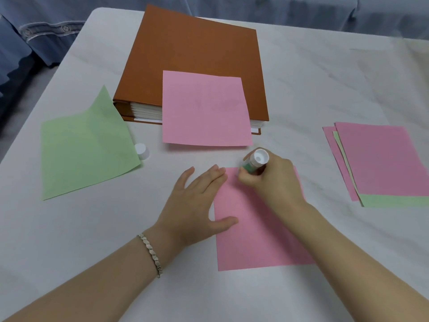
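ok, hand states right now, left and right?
Left hand: open, fingers flat, pressing the pink paper sheet onto the table.
Right hand: closed around the glue stick, its tip down at the sheet's top edge.

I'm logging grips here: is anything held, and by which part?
The right hand grips the green-and-white glue stick round its barrel, angled down onto the pink paper sheet. The left hand holds nothing, only pressing that sheet flat.

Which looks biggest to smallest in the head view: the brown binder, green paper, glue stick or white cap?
1. brown binder
2. green paper
3. glue stick, partly hidden in the right hand
4. white cap
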Action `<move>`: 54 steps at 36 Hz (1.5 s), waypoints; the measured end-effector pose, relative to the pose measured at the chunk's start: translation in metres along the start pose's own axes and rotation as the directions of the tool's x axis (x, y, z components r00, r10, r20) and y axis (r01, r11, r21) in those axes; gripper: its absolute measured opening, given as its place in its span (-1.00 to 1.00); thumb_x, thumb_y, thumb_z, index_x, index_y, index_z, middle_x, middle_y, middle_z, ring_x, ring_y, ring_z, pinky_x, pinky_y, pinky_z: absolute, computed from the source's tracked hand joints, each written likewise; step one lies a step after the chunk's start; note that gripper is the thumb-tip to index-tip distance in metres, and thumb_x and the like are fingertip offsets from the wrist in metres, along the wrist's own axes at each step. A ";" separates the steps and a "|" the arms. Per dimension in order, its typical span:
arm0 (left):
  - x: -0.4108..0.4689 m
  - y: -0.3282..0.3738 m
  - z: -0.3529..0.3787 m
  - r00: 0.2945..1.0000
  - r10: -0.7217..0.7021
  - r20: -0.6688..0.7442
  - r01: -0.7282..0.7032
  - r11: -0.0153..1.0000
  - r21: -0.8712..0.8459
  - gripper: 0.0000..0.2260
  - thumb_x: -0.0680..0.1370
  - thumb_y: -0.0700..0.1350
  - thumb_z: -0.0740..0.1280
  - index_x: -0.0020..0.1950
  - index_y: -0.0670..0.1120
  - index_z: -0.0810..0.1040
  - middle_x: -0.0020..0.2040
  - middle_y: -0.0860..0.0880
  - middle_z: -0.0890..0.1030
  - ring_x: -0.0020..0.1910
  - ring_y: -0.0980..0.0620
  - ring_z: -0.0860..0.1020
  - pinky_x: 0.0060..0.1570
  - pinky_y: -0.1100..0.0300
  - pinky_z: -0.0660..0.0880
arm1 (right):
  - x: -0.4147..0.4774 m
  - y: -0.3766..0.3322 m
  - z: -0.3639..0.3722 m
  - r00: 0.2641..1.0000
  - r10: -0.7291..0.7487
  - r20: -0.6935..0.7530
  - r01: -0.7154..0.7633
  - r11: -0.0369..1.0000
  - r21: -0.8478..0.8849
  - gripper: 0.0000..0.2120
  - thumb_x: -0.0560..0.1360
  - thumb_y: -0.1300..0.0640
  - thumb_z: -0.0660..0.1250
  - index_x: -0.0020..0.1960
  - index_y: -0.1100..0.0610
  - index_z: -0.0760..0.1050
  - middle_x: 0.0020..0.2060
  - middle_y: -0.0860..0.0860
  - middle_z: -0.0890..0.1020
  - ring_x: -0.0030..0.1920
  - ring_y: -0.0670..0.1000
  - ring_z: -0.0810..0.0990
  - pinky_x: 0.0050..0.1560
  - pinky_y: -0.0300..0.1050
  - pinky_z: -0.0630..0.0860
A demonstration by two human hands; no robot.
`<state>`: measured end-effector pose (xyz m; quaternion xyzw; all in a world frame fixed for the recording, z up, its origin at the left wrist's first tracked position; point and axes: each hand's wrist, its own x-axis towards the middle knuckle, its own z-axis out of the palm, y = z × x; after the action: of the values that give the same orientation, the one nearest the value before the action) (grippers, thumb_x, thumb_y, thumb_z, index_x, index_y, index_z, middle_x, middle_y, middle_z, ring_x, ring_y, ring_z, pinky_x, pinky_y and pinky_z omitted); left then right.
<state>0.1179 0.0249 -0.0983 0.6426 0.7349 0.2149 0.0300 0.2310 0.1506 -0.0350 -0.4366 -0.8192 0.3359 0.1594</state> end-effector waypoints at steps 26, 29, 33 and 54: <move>-0.001 0.004 -0.009 0.999 -0.003 -0.051 0.000 0.998 -0.059 -0.43 0.57 0.24 0.03 0.21 -0.16 0.56 0.32 -0.09 0.50 0.35 0.09 0.29 0.32 0.05 0.12 | -0.039 0.022 -0.047 0.997 0.067 0.046 -0.075 0.976 0.206 -0.79 0.36 0.15 0.44 -0.16 -0.16 0.54 -0.29 -0.25 0.62 -0.36 -0.18 0.54 -0.33 -0.45 0.40; -0.010 0.006 -0.011 0.998 0.002 -0.064 -0.004 0.999 -0.035 -0.42 0.57 0.23 0.03 0.24 -0.18 0.55 0.30 -0.08 0.51 0.35 0.08 0.30 0.32 0.03 0.13 | -0.041 0.017 -0.038 0.994 0.062 0.092 -0.080 0.976 0.204 -0.83 0.36 0.13 0.45 -0.19 -0.14 0.56 -0.26 -0.31 0.62 -0.29 -0.19 0.59 -0.28 -0.42 0.43; -0.019 0.007 -0.006 0.999 -0.034 0.007 0.034 0.997 0.072 -0.35 0.46 0.26 0.13 0.31 -0.21 0.49 0.35 -0.09 0.46 0.38 0.02 0.31 0.31 -0.02 0.12 | -0.043 0.006 -0.028 0.988 0.067 0.142 -0.096 0.972 0.214 -0.92 0.34 0.06 0.45 -0.19 -0.10 0.60 -0.22 -0.29 0.64 -0.21 -0.20 0.61 -0.13 -0.29 0.50; -0.028 0.012 0.002 0.997 -0.054 -0.062 0.054 0.998 0.009 -0.33 0.40 0.32 0.17 0.30 -0.13 0.52 0.36 0.00 0.46 0.39 0.05 0.32 0.36 -0.07 0.13 | -0.024 0.000 -0.006 0.993 0.007 0.114 0.000 0.998 -0.065 -0.95 0.39 0.09 0.40 -0.15 0.01 0.61 -0.26 -0.14 0.66 -0.24 -0.16 0.57 -0.19 -0.22 0.48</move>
<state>0.1342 -0.0006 -0.1027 0.6157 0.7536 0.2298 0.0099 0.2476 0.1335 -0.0295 -0.4231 -0.8366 0.3341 0.0973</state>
